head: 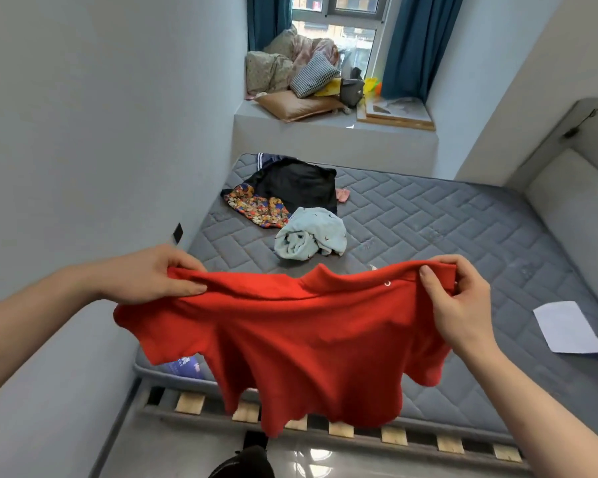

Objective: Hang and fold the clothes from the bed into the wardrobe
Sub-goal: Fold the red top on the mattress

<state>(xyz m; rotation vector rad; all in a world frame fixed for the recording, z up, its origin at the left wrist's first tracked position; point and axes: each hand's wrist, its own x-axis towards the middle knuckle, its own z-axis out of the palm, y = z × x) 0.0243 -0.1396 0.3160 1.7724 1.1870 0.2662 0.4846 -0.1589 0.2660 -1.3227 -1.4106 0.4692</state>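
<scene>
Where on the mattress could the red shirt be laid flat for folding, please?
The mattress is bare between the clothes pile and the white paper, and on toward the headboard. The near middle, below the light blue garment, is also free. It is crowded at the far left corner by the wall.

Two bare forearms seen, no sleeves visible up to frame edges. No rings, watch or bracelet seen on left hand (pixel 159 274) or right hand (pixel 460 305). Nails kept short, unpainted. Dark rounded shape at bottom centre, unidentifiable.
</scene>
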